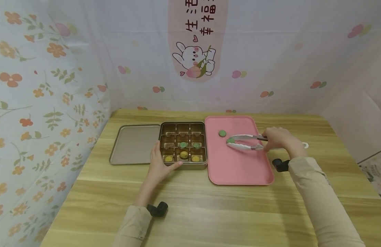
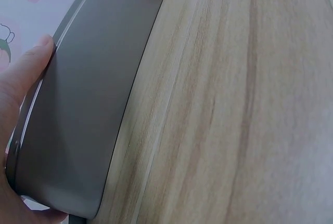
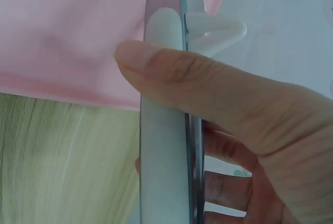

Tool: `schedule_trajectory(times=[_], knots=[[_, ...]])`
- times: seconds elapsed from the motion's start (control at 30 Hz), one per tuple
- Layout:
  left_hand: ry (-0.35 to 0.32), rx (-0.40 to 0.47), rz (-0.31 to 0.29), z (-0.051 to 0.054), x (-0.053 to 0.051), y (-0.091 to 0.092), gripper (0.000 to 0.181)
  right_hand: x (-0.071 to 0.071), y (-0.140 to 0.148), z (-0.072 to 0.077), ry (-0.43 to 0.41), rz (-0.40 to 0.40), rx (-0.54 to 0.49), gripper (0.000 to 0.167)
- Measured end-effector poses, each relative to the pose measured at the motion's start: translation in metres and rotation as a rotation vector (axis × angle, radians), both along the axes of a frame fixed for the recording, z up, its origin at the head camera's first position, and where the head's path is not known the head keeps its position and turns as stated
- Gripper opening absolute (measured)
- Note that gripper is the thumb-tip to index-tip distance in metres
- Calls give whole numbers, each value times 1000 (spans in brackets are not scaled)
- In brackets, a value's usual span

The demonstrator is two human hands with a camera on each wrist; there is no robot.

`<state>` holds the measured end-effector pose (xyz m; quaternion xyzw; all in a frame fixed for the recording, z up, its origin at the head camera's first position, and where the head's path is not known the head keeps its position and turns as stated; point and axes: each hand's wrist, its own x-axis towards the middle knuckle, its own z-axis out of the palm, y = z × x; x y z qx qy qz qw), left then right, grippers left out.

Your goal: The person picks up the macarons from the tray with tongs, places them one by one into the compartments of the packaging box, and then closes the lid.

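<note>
My left hand (image 1: 159, 168) holds the front left corner of a brown, divided box (image 1: 191, 166), thumb along its front and fingers at its left side. Two green round pieces sit in the middle row, and yellow ones in the front row. In the left wrist view the thumb (image 2: 28, 68) touches the rim of the box (image 2: 93, 94). My right hand (image 1: 278, 139) grips metal tongs (image 1: 259, 138) over the pink tray (image 1: 239, 168); their white tips are around a green round piece (image 1: 230, 140). The right wrist view shows the hand (image 3: 234, 99) around the tongs' handle (image 3: 165, 156).
Another green piece (image 1: 222, 133) lies on the pink tray, behind and left of the tong tips. A flat metal lid (image 1: 134, 144) is left of the box on the wooden table (image 1: 190, 206). A patterned cloth (image 1: 141, 68) hangs behind the table.
</note>
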<state>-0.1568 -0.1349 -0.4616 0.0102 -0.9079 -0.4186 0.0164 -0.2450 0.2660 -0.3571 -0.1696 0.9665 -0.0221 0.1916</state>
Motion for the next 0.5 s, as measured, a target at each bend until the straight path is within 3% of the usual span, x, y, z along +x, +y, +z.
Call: schedule_trajectory(times=[0.5], knots=[[4, 3, 10, 0, -1, 0, 121, 1, 1, 3, 16, 17, -22, 21]])
